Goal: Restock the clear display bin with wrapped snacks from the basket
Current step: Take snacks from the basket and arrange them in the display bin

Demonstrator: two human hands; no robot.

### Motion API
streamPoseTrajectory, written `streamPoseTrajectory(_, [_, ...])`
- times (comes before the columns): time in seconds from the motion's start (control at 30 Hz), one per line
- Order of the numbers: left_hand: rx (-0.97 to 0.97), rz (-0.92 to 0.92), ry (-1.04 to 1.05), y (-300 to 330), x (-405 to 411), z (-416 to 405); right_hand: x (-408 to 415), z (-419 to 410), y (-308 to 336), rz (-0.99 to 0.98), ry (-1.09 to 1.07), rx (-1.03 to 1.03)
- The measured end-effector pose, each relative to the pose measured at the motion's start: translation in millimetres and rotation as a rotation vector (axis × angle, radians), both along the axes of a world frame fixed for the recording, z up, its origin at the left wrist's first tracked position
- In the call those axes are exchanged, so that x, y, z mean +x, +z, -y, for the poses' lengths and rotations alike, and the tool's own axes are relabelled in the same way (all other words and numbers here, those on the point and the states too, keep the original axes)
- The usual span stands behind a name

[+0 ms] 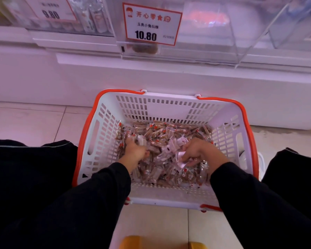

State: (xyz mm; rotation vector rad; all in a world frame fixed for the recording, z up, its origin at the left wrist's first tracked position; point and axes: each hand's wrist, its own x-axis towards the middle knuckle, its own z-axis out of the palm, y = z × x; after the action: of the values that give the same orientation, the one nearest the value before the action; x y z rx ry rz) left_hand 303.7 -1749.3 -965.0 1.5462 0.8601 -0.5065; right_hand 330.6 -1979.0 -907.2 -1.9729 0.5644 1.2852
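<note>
basket: white slotted plastic shopping basket [169, 106] with orange rim and handles, on the pale tiled floor [34, 123], just in front of the white shelf base [151, 78].
snacks: small wrapped snacks [169, 135], clear film with brown contents and red-white print, loose pile covering the basket bottom; the side walls are bare above it.
left hand [136, 151]: down in the pile at its left side, fingers curled into the packets, tips buried; cannot tell exactly what it grips.
right hand [203, 151]: in the pile at its right side, fingers bent, pinching a few crumpled clear wrappers under the palm.
sleeves: both arms in black sleeves [101, 191], reaching in over the near rim.
bin: clear plastic display bin [214, 42] on the shelf directly above the basket, nearly bare; one brown lump shows low behind the front wall.
price tag: white card with red border [152, 24] on the bin front, reads 10.80.
neighbour bin: left bin [88, 17] holds packets, tag 9.80.
</note>
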Motion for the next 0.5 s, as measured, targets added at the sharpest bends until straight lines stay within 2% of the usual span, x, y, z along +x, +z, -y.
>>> streamPoseTrajectory(0.07, [-0.280,-0.126,0.040,10,-4,-6,4,4,11,-0.082,0.078,0.019])
streamPoseTrajectory(0.13, [-0.459,-0.180,0.016,24,-8,-13,10,7,26,-0.103,0.076,0.086])
streamPoseTrajectory(0.17, [-0.524,-0.191,0.024,31,-9,-17,13,7,35,-0.085,0.020,0.167])
streamPoseTrajectory(0.23, [-0.642,-0.184,0.036,46,-10,-22,16,4,51,-0.049,-0.220,0.427])
streamPoseTrajectory(0.3, [-0.708,-0.130,0.003,68,-6,-21,16,0,67,-0.001,-0.453,0.649])
streamPoseTrajectory(0.37, [-0.740,-0.029,-0.014,97,6,-18,14,0,83,0.057,-0.575,0.770])
streamPoseTrajectory(0.5, [-0.698,0.147,-0.084,169,27,-20,8,3,134,0.114,-0.583,0.960])
